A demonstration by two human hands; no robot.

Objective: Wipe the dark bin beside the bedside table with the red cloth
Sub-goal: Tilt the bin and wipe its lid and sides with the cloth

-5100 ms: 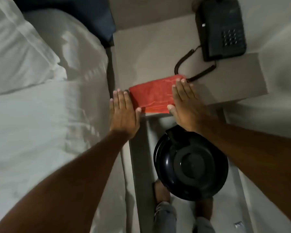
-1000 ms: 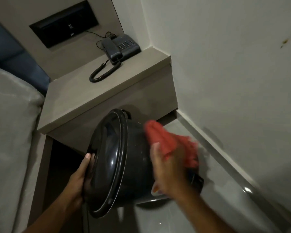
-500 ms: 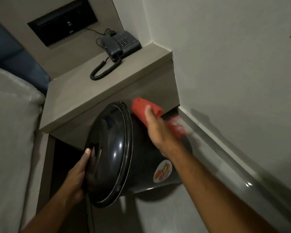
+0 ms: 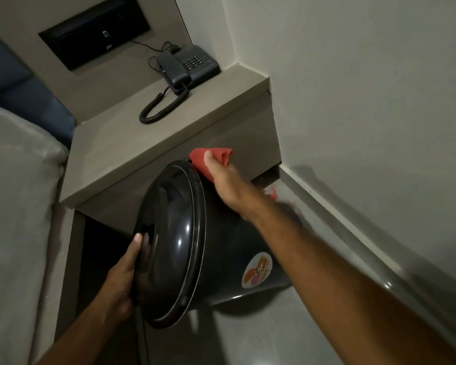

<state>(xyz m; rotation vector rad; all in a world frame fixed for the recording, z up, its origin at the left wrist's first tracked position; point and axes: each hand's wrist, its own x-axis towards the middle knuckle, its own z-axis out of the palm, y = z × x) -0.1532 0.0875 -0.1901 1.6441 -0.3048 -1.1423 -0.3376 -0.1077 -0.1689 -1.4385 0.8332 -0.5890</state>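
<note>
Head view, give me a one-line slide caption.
Left hand holds the bin tipped by the bedside table; right hand presses the red cloth near its rim.

Tipped bin (image 4: 221, 248) in front of bedside table (image 4: 121, 143), lid facing bed (image 4: 16, 196) at left. Wall (image 4: 353, 88) at right. Phone (image 4: 192, 64) on table's back corner. Left hand (image 4: 121, 277) grips lid edge; right hand (image 4: 221, 180) holds cloth (image 4: 199, 160) on bin's upper side.

Bedside table (image 4: 111, 143) carries a black phone (image 4: 195, 63) at the back corner, its coiled cord (image 4: 156, 114) trailing forward.
</note>
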